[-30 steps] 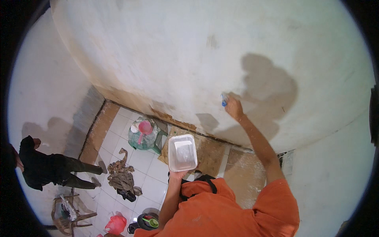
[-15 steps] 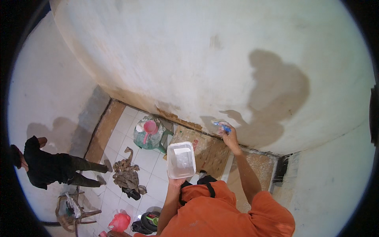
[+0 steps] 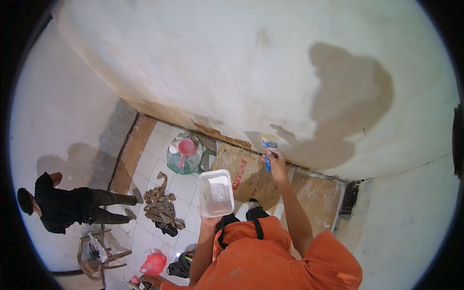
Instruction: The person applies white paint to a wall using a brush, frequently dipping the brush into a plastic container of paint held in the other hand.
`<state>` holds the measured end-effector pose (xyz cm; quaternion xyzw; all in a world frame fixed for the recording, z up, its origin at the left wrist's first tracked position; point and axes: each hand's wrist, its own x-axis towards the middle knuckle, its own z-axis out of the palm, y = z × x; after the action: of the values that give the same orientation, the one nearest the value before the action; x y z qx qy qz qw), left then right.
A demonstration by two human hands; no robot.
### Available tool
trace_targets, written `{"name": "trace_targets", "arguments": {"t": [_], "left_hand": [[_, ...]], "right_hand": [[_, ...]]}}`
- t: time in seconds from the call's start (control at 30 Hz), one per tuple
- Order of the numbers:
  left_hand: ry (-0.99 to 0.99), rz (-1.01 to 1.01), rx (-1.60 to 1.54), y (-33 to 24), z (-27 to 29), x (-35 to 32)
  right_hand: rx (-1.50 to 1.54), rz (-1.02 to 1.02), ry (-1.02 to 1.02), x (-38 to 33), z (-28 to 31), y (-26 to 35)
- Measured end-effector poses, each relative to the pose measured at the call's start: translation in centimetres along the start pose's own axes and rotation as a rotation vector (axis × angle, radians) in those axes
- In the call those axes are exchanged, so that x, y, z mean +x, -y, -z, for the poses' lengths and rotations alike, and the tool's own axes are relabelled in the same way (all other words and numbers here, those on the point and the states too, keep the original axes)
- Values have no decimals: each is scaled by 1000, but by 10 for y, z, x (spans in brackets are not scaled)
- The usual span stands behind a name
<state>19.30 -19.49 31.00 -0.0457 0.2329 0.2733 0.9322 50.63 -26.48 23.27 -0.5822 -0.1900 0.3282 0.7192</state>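
Your right hand [image 3: 277, 163] grips the brush [image 3: 268, 147], bristles up against the wall [image 3: 232, 72]; your left hand [image 3: 211, 221] holds the tray [image 3: 215, 192] below-left

Seen from above, the right arm extends forward and up, its right hand [image 3: 277, 162] closed in a fist-like grip at the wall — fingers curled tight. The left arm bends at the elbow, left hand [image 3: 211, 222] raised palm-up — supporting from beneath.

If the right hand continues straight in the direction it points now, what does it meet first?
Most likely the white wall: the right hand holds a blue-handled brush whose bristles already seem to touch it, though depth is unclear.
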Motion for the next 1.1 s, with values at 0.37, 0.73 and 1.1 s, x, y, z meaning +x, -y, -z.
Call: {"name": "trace_targets", "arguments": {"t": [0.37, 0.73, 1.1], "left_hand": [[-87, -39, -29, 1, 33, 2], [-113, -82, -36, 3, 0, 13], [-81, 20, -100, -3, 19, 7]], "right_hand": [[644, -531, -563, 157, -19, -72], [507, 35, -371, 131, -138, 148], [-106, 471, -467, 182, -112, 36]]}}
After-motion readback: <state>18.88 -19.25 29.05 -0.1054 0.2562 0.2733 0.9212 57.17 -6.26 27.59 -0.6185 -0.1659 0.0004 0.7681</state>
